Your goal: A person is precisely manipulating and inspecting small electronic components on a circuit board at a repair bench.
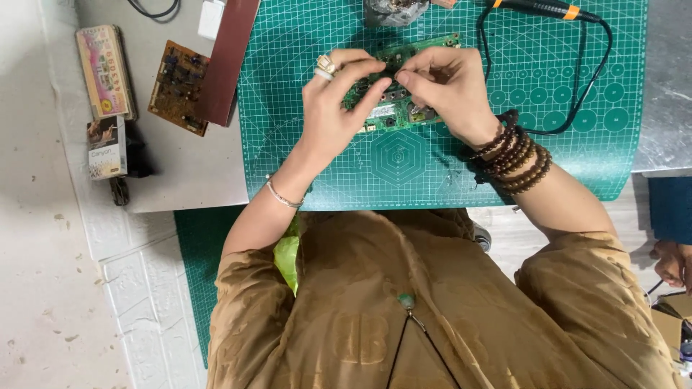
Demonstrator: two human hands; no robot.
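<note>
Both hands meet over a green rectangular printed circuit board (389, 108) lying on the green gridded cutting mat (432, 166) that covers the grey bench (187, 166): the left hand (335, 108), with a ring and a thin bangle, has its fingers closed on the board's near-left part, seemingly to steady it, while the right hand (450, 86), its wrist wrapped in brown bead bracelets, pinches thumb and forefinger together on something small at the board's middle, too small to identify. A black-and-orange soldering iron (544, 9) lies at the mat's far edge, its black cable looping down the right side, and a second brown circuit board (179, 86) with two small printed boxes sits off the mat to the left, apart from the hands.
</note>
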